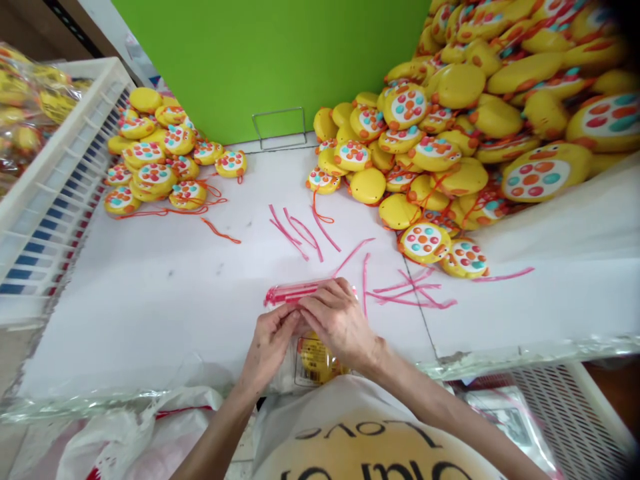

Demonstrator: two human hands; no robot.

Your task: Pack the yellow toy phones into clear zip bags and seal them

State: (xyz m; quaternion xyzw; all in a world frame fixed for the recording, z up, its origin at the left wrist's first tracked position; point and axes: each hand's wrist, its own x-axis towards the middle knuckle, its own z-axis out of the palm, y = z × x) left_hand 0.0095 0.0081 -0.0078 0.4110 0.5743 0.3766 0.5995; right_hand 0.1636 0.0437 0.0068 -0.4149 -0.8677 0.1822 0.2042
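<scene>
Near the table's front edge, a clear plastic bag (306, 365) with a printed label holds a yellow toy (330, 363). My left hand (270, 343) pinches the bag's upper edge between thumb and fingers. Right beside it, my right hand (340, 323) has its fingers closed on the same edge, and the fingertips of both hands nearly meet. Just beyond my fingers lies a clear packet of pink strips (285, 292), partly covered by my right hand. Loose pink ties (415, 291) are scattered to the right and farther back.
A large heap of yellow duck-shaped toys (370, 185) fills the right back; a smaller pile (155, 177) with orange cords sits at the left back. A green panel (280, 60) stands behind a wire stand (280, 128). A white crate (30, 200) borders the left.
</scene>
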